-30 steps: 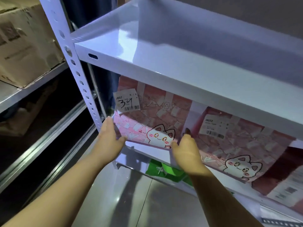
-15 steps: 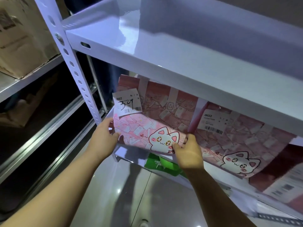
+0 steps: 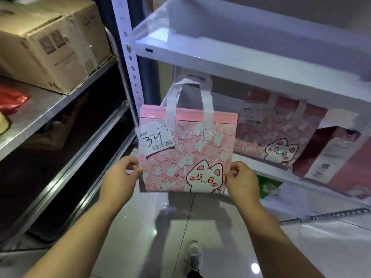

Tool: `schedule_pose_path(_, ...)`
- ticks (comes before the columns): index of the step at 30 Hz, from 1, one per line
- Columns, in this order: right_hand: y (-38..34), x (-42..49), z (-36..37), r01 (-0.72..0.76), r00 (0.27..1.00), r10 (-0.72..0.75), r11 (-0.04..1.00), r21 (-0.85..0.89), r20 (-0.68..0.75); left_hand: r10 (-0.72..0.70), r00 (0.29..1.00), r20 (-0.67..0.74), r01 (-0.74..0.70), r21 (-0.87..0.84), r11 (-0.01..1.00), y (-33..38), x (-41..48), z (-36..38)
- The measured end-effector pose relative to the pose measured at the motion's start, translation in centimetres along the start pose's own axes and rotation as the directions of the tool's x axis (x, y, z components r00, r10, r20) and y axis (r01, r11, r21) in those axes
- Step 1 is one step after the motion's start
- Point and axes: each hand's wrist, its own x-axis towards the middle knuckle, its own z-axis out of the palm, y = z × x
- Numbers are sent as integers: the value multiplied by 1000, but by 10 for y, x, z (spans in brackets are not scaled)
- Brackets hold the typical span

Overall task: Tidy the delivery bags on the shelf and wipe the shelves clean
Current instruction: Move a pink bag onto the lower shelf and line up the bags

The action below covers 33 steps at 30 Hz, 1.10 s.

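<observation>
Pink cat bag (image 3: 186,157) is held upright in the air, just before the front edge of the white shelf rack (image 3: 241,63). Lower left edge is pinched by left hand (image 3: 118,181), lower right edge by right hand (image 3: 244,183), fingers curled.

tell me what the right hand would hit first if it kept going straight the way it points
Probably the front lip of the white metal shelf board just beyond it. The right hand pinches the pink cat-print tote bag at its edge. Depth is unclear.
</observation>
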Motion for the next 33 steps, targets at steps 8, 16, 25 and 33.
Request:
schedule_pose_path(8,-16,-99,-32,134,989,-128,987,88,-73,152,988,-33,-152,-4,988,-5,-72,-80)
schedule_pose_path(16,-53,-141,-102,303,928,-245,935,183,-281,339,934,-116,-351,-119,929,50,-111,-129)
schedule_pose_path(25,-81,-124,-204,471,806,-316,854,220,-500,580,789,-203,-612,-165,774,161,-105,-133)
schedule_pose_path(33,-68,-61,-272,463,726,-270,872,159,-633,613,767,-190,-641,-194,742,253,-76,-73)
